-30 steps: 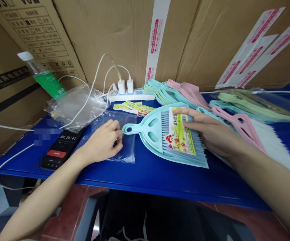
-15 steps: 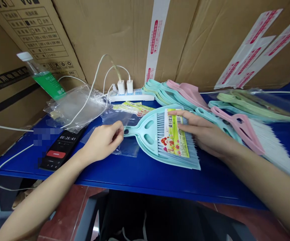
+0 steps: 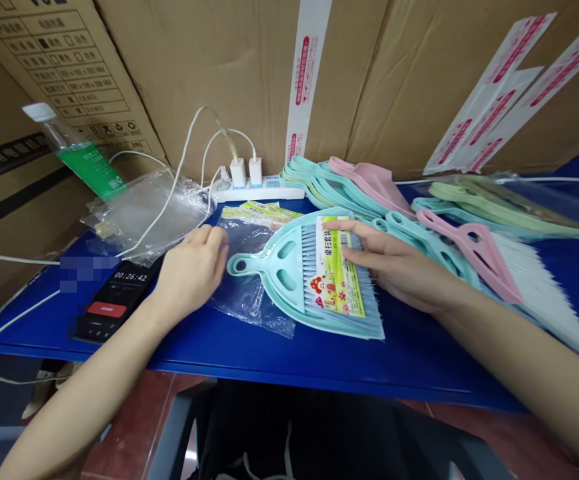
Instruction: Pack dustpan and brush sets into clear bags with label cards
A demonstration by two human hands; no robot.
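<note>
A light-blue dustpan [image 3: 269, 267] lies on the blue table with its handle pointing left. On it rests a brush with grey-blue bristles [image 3: 312, 260] and a printed card [image 3: 342, 280]. My right hand [image 3: 399, 267] lies over the card's right part and the bristles, fingers stretched and slightly apart. My left hand [image 3: 192, 270] is curled closed just left of the handle, at the edge of a clear plastic bag [image 3: 254, 303]; what its fingers pinch is hidden. The bag lies partly under the dustpan.
Pink, blue and green dustpans [image 3: 369, 183] and brushes [image 3: 469, 247] lie at the back right. A power strip [image 3: 269, 190] with chargers, plastic bags [image 3: 139, 207], a tilted bottle [image 3: 89, 167] and a phone [image 3: 119, 293] are at the left. Cardboard boxes [image 3: 249, 67] stand behind.
My left hand has moved left and up, off the dustpan's handle, which now shows whole. The clear bag has shifted and spread below the handle. The dustpan and my right hand sit slightly further left.
</note>
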